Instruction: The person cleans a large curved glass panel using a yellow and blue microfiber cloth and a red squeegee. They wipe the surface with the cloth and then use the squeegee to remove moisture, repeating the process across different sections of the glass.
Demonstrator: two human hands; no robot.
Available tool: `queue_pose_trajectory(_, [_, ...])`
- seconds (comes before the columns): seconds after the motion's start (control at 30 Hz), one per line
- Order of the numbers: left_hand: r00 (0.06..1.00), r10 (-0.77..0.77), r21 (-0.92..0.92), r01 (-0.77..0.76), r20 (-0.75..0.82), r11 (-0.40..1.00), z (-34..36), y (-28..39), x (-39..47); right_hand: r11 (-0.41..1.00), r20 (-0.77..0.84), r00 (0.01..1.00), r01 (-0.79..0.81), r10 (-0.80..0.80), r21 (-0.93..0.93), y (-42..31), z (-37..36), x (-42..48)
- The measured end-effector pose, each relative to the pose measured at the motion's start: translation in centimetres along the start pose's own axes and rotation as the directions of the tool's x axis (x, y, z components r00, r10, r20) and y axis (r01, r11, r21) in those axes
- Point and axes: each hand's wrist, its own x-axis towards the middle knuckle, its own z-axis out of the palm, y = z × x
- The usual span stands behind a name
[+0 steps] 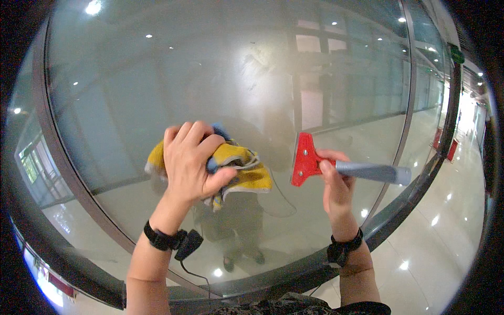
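Note:
A bunched yellow and blue cloth (pixel 248 175) with pale edging is in my left hand (pixel 189 157), which presses it against a large glass pane (pixel 130 118). A thread or cord hangs from the cloth in a loop. My right hand (pixel 336 181) grips a scraper by the neck between thumb and fingers. This scraper (pixel 306 159) has a red head with two screws and a grey handle (pixel 370 172) pointing right. Its blade edge faces left, towards the cloth; whether it touches the glass I cannot tell. Cloudy smears (pixel 262 59) show on the upper pane.
Metal frame strips (pixel 407 86) border the pane at both sides, with a dark sill (pixel 275 275) along the bottom. Shiny floor tiles (pixel 429 236) stretch away at right, where a red object (pixel 453 149) stands. A black cord (pixel 197 274) hangs from a device at my left wrist.

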Motion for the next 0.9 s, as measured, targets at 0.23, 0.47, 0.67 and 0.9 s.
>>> queue_pose_trajectory(0.23, [0.978,-0.002,0.221,0.049,-0.210,0.974,2.0,-0.4,9.3,0.990,-0.078,0.987,-0.139,0.138,-0.007,0.9,-3.3,-3.4])
queue_pose_trajectory(0.47, [0.954,0.121,0.382,-0.007,-0.274,0.924,3.5,-2.1,13.3,0.957,-0.166,0.943,-0.281,0.289,0.067,2.8,-7.1,-6.0])
queue_pose_trajectory(0.67, [0.972,0.136,0.502,-0.023,-0.190,0.865,3.8,-1.9,14.7,0.955,-0.210,0.932,-0.295,0.294,0.032,3.7,-9.1,-7.2])
queue_pose_trajectory(0.9, [0.989,0.150,0.624,-0.110,-0.013,0.773,3.5,-3.5,15.3,0.939,-0.202,0.918,-0.326,0.341,0.106,3.1,-8.5,-7.9])
